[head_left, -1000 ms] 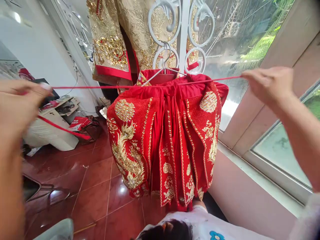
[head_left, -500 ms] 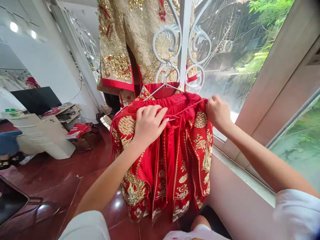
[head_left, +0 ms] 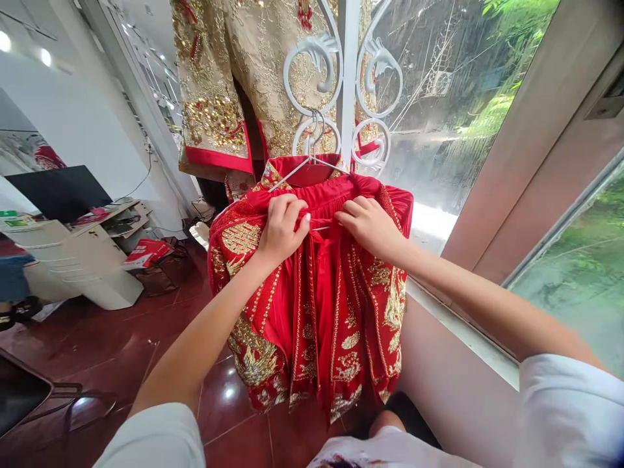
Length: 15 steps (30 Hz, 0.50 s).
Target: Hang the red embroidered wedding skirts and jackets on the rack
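Observation:
A red skirt with gold embroidery hangs in front of a red jacket with gold motifs. Both are on wire hangers hooked at the white scrollwork. My left hand is closed on the left part of the skirt's gathered waistband, thumb toward the middle. Just right of centre, my right hand has its fingers curled over the same waistband. Between the hands a short piece of the hanger's bar shows under the band. Cloth hides the fingertips of my right hand.
A gold-beaded garment hangs behind, beside the white scroll rack. Windows stand at the right. To the left are a white desk with a black monitor, a red box and a dark chair.
My right hand has moved left from the jacket's shoulder, where it held a cord drawn out, to the waistband near the middle. My left hand stays at the band's left part.

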Each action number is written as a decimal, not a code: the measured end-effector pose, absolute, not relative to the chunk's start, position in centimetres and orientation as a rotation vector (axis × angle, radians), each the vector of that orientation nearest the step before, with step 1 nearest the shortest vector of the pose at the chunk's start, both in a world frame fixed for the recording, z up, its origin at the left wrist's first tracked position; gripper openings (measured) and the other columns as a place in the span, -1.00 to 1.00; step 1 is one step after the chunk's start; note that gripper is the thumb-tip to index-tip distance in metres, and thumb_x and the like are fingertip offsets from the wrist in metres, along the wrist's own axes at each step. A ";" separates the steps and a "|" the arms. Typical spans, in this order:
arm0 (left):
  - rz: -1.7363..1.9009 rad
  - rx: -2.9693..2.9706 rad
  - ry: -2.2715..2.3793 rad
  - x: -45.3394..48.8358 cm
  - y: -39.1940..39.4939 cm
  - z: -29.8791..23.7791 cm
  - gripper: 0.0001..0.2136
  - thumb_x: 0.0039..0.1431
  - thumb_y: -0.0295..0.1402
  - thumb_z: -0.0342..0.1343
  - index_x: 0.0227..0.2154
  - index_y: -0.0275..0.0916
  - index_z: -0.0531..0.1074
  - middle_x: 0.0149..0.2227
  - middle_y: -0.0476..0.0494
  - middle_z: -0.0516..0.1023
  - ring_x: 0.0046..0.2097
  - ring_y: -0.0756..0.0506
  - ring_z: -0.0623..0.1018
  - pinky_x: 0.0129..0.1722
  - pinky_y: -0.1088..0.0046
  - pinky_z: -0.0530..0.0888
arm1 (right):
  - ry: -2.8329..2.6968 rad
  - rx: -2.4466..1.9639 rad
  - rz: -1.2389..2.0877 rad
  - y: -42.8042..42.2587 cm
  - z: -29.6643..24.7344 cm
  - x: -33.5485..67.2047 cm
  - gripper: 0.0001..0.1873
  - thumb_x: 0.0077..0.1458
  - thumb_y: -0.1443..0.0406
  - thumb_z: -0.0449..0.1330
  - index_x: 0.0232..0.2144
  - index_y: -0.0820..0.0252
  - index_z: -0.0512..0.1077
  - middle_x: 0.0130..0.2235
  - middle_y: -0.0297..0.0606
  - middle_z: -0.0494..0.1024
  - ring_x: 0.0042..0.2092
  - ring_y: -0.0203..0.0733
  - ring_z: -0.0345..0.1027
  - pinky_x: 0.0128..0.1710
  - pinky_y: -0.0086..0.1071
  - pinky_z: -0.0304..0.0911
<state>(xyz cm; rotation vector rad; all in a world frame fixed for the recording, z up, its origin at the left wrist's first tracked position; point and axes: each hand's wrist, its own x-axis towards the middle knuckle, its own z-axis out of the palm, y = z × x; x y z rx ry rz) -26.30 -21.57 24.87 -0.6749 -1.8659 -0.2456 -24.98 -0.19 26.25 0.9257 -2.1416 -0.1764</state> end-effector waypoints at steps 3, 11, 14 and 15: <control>-0.257 -0.639 -1.843 -26.6 -22.3 24.7 -0.85 0.18 -0.32 -0.09 -0.31 -0.25 0.33 -0.24 -0.26 0.39 -0.17 -0.18 0.37 -0.08 0.22 0.28 | -2.214 0.939 -0.085 0.2 27.5 -25.1 -0.74 0.23 0.37 -0.03 -0.40 0.27 0.42 -0.34 -0.14 0.43 -0.30 -0.19 0.18 -0.28 -0.29 0.03; -0.447 -0.750 -1.887 -25.9 -22.4 25.5 -0.86 0.11 -0.36 -0.03 -0.53 -0.19 0.19 -0.50 -0.08 0.30 -0.39 -0.08 0.32 -0.33 0.38 0.31 | -2.466 0.923 0.289 -0.4 30.5 -23.8 -0.85 -0.03 0.52 0.02 -0.54 0.27 0.32 -0.53 -0.29 0.34 -0.46 -0.36 0.12 -0.43 -0.39 -0.03; -0.556 -0.774 -1.962 -25.3 -22.5 26.3 -0.82 0.09 -0.38 0.00 -0.59 -0.20 0.17 -0.55 -0.03 0.27 -0.45 -0.04 0.30 -0.41 0.43 0.26 | -2.471 0.903 0.339 -0.8 31.0 -24.5 -0.81 -0.10 0.56 -0.02 -0.57 0.25 0.28 -0.57 -0.32 0.29 -0.49 -0.36 0.08 -0.44 -0.40 -0.03; -0.571 -0.779 -1.998 -25.0 -22.5 26.6 -0.81 0.09 -0.39 0.00 -0.60 -0.20 0.17 -0.56 -0.02 0.27 -0.47 -0.03 0.29 -0.42 0.43 0.25 | -2.465 0.913 0.362 -0.9 31.2 -24.8 -0.80 -0.12 0.57 -0.03 -0.57 0.24 0.27 -0.56 -0.32 0.30 -0.48 -0.36 0.09 -0.44 -0.40 -0.02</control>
